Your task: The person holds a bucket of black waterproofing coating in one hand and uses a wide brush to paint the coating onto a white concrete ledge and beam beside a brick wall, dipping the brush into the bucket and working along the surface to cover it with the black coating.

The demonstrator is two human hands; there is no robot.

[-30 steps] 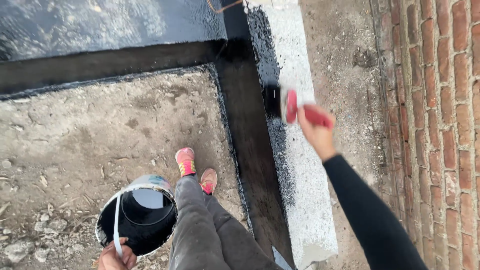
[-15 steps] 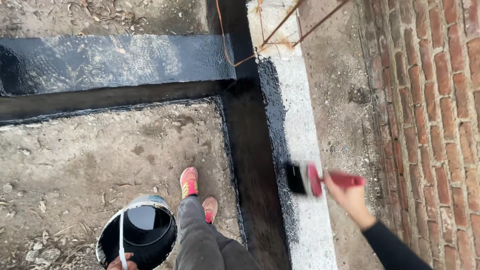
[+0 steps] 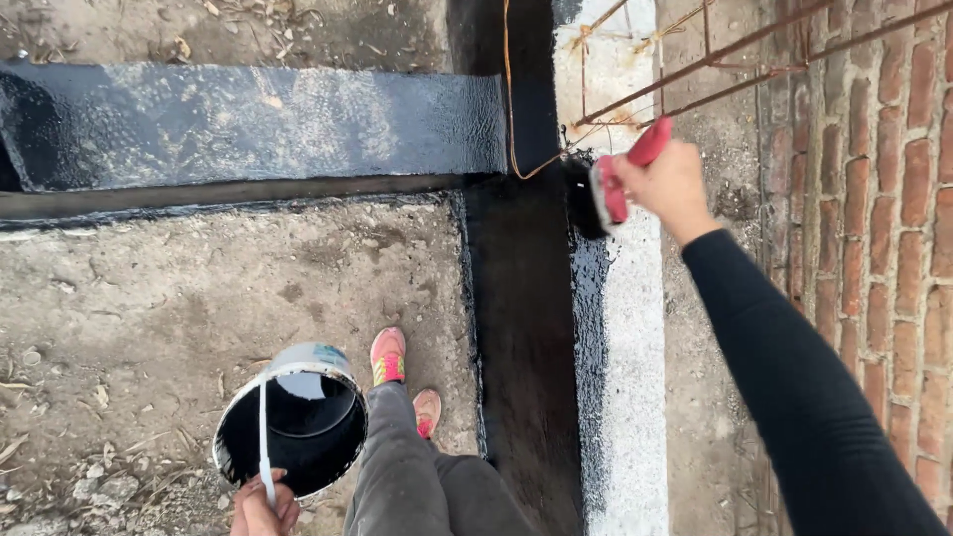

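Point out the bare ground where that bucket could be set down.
Free: the dirt patch bordered by the black-coated beam, the black trench and the shoes. Crowded: the white ledge, with its wet coating, brush and rebar.

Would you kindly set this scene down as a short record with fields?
Right hand: right hand grips a red-handled brush, bristles on the white beam
Left hand: left hand holds a bucket by its white handle
Bucket contents: black coating
Beam state: inner edge black, the rest white
Already coated: cross beam, glossy black
Nearby: rusty rebar, brick wall, dirt ground
Feet: pink shoes beside the bucket
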